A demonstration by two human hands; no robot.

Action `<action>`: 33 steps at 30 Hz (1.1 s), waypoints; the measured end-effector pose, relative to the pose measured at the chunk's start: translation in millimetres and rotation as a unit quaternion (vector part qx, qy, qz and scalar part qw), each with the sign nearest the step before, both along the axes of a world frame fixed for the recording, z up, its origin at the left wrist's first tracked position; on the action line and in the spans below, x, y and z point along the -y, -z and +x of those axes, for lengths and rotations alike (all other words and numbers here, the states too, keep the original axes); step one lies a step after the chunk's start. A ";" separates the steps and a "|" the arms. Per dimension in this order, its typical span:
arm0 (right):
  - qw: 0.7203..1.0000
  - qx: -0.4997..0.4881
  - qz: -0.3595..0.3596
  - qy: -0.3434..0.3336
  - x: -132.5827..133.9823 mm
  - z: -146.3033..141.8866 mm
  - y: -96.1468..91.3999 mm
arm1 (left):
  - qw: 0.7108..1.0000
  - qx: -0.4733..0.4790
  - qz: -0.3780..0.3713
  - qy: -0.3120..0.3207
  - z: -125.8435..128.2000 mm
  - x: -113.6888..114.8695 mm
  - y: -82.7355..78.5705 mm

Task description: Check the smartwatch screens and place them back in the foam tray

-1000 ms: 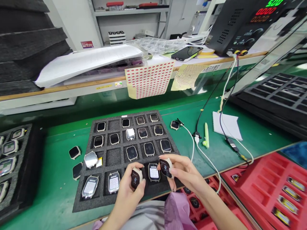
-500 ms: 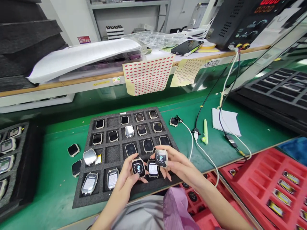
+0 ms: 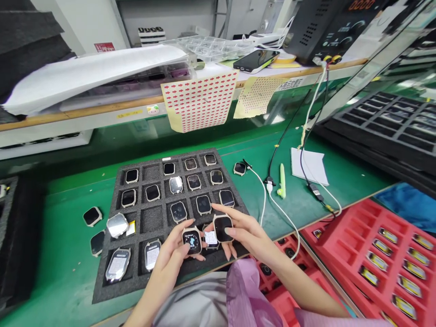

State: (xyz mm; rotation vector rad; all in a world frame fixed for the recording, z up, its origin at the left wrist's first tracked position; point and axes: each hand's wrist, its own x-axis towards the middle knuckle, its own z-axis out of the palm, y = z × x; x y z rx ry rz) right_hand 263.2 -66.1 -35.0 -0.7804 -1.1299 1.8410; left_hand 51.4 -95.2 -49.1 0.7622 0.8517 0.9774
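Note:
My left hand [image 3: 170, 256] grips a watch body [image 3: 191, 240] whose screen shows a lit picture, face up. My right hand [image 3: 245, 234] pinches a second watch body [image 3: 222, 228] with a dark screen. Both are held just above the near edge of a black foam tray [image 3: 151, 220]. Between the two held watches a third one [image 3: 211, 238] with a lit white screen lies in its pocket. Several more watch bodies fill other pockets of the tray.
Two loose watches [image 3: 92, 216] and a shiny one [image 3: 117, 225] lie at the tray's left. A watch on a white cable [image 3: 240, 168], a green pen [image 3: 282, 180] and a white pad [image 3: 308, 165] sit at right. Red trays [image 3: 357, 245] stand at near right. Sticker sheets [image 3: 199, 102] hang from the shelf.
Both hands have turned the watches face up and brought them closer together over the tray's near edge. The right watch's screen has gone dark. The view has shifted slightly right.

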 end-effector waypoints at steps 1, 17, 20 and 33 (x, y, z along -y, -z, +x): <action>1.000 0.008 -0.002 0.001 0.6 0.0 -0.8 | 1.000 -0.005 0.000 0.001 0.0 -0.1 0.2; 0.999 0.045 0.022 -0.010 4.2 3.2 -8.9 | 0.999 -0.046 0.025 0.004 6.5 -0.5 -11.5; 0.999 0.037 0.017 -0.009 3.7 6.7 -7.9 | 0.999 -0.035 0.033 0.004 5.5 -0.3 -12.5; 0.997 0.038 0.009 0.064 3.9 12.0 -12.6 | 0.996 -0.070 0.055 -0.004 6.5 4.7 -11.3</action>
